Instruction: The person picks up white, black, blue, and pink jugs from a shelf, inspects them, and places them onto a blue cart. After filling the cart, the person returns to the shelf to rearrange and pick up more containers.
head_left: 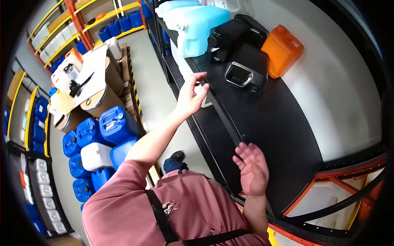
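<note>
My left hand (192, 95) is raised over the front edge of the black shelf (279, 135), thumb and index finger apart, with nothing visible between them. Lower down, my right hand (252, 169) hovers by the same edge, palm showing, fingers spread and empty. Nearest to my left hand on the shelf is a black canister (258, 65) lying with a grey-rimmed opening towards me. Another black container (225, 37) sits behind it. An orange canister (283, 51) stands against the wall, and a light blue canister (199, 35) is at the shelf's far end.
Blue canisters (117, 123) and a white one (96, 156) are stacked on the left. Beyond them, cardboard drums (100, 102) carry a white board (93, 67) with bottles. Racks with yellow beams (111, 15) line the back. An orange metal frame (336, 183) is at lower right.
</note>
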Demonstrator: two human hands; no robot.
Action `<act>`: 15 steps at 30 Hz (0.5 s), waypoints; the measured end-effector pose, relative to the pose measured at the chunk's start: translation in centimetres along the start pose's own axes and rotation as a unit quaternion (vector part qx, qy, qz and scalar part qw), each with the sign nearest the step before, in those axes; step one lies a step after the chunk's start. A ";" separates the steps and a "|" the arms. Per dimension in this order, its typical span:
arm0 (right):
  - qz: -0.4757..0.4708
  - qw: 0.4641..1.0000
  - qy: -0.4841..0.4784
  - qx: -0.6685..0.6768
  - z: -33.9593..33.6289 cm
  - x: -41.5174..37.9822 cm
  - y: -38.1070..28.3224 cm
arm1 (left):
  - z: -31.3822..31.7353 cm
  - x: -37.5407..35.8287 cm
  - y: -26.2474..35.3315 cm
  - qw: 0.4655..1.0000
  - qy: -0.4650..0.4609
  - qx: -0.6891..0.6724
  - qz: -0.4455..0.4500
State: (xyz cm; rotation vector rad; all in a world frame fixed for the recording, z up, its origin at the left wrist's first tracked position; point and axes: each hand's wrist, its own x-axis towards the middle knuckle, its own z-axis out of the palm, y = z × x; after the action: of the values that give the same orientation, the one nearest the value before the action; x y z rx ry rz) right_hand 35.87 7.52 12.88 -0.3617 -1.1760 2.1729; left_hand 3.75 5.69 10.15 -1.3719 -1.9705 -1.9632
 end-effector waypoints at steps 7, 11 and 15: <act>-0.013 0.970 0.190 0.148 5.3 16.3 2.1 | 0.2 11.3 -6.0 0.988 -0.115 0.051 -0.085; 0.009 0.951 0.223 0.213 6.0 20.9 2.8 | 0.3 14.4 -6.6 0.978 -0.185 0.007 -0.099; -0.001 0.937 0.266 0.228 5.6 22.4 3.8 | -0.2 14.7 -7.1 0.986 -0.138 -0.014 0.090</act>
State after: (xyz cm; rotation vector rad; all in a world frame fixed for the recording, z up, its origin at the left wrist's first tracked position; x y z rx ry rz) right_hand 14.43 16.77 14.14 -0.6829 -0.3616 2.0735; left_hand -9.46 14.79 13.14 -1.8443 -1.8442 -1.8112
